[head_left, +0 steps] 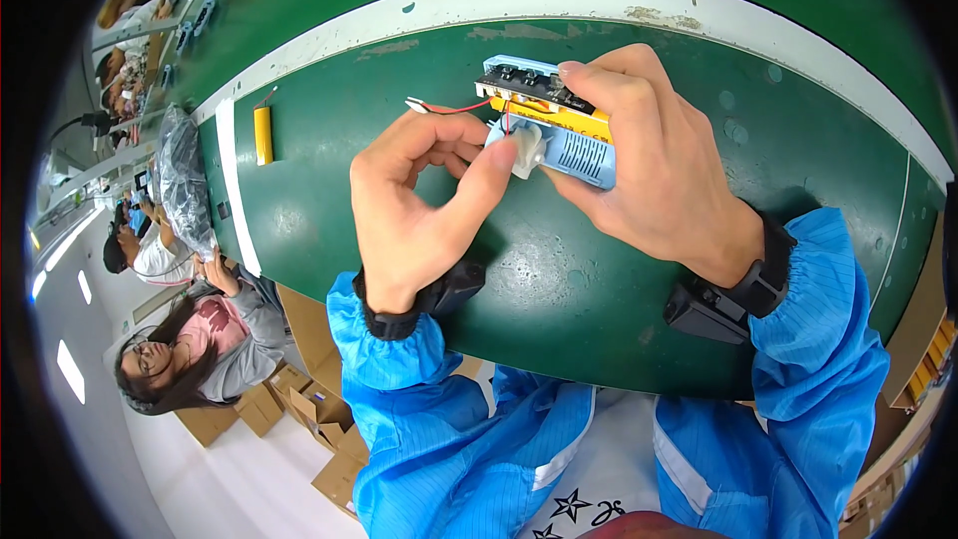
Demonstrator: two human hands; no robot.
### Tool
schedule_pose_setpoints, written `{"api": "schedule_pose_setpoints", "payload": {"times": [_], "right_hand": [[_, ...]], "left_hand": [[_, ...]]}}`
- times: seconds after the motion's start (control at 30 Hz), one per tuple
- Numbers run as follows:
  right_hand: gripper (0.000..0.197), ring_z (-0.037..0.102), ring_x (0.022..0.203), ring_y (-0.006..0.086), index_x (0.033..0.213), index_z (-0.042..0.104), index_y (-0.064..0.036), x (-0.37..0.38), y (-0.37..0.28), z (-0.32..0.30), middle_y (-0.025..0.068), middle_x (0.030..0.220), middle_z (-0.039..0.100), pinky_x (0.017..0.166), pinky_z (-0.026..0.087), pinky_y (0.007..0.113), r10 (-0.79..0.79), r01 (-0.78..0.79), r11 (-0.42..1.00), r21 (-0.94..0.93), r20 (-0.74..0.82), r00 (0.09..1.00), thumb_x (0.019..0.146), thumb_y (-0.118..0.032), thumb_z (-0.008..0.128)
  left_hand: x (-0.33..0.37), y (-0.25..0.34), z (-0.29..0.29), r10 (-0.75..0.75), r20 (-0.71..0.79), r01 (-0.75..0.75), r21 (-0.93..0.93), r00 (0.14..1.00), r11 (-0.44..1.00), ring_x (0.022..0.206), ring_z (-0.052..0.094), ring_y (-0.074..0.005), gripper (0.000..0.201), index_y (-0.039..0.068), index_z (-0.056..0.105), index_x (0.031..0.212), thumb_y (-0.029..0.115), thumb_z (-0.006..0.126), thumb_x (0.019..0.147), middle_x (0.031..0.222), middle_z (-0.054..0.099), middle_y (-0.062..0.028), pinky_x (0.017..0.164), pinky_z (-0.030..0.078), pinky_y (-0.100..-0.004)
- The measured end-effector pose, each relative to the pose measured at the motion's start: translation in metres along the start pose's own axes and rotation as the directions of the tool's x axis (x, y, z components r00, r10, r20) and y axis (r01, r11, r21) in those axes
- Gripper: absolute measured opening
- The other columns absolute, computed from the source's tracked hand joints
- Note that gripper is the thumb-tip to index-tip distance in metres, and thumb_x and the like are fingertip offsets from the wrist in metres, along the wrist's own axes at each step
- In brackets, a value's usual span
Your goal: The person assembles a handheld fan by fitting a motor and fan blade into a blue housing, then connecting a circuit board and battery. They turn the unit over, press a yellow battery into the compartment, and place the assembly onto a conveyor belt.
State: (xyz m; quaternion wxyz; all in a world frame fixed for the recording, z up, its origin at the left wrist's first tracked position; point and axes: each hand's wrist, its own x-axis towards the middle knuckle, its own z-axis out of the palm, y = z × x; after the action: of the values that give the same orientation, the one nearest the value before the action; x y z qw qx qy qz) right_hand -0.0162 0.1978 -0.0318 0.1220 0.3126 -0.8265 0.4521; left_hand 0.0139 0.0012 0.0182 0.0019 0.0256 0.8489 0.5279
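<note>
Plastic case [584,158], pale blue, held above a green table [559,284] with its insides bare.
Right hand [664,155] clasps one end, fingertips on the dark circuit board [534,86], thumb beneath; left hand [424,210] sets its thumb against a whitish piece [527,152], and whether the fingers behind pinch it I cannot tell. Likely light, stiff and rather slick, with fragile board and red wire [454,109]; the shell's long sides look the safest hold. Another yellow battery [262,135] lies on the scuffed tabletop, a clear plastic bag [183,175] near the edge; co-workers and cardboard boxes [319,407] fill the left.
</note>
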Motion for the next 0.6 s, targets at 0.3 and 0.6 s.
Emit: {"api": "schedule_pose_setpoints", "payload": {"times": [0.3,0.6], "right_hand": [[0.068,0.061,0.074,0.0318,0.118,0.047,-0.0050,0.0012,0.0000,0.0015,0.0141,0.102,0.051,0.063,0.050,0.040,-0.049,0.050,0.999,0.014,-0.047,0.998,0.060,-0.003,0.083],[0.068,0.061,0.074,0.0318,0.118,0.047,-0.0055,0.0004,0.0020,0.0008,0.0139,0.103,0.051,0.064,0.050,0.041,-0.026,0.025,1.000,-0.018,-0.062,0.998,0.061,-0.003,0.082]], "left_hand": [[-0.0018,0.0044,0.0122,-0.052,-0.167,0.063,0.059,0.985,0.996,0.064,0.059,-0.0070,0.013,-0.004,0.067,0.082,0.005,0.075,0.081,0.074,0.065,-0.0043,0.061,0.048,-0.0219],[0.0024,0.0064,0.0136,-0.123,-0.128,0.098,-0.182,0.984,0.978,0.078,0.066,-0.0117,0.011,-0.003,0.068,0.091,0.000,0.074,0.081,0.089,0.068,-0.0074,0.071,0.054,-0.0239]]}}
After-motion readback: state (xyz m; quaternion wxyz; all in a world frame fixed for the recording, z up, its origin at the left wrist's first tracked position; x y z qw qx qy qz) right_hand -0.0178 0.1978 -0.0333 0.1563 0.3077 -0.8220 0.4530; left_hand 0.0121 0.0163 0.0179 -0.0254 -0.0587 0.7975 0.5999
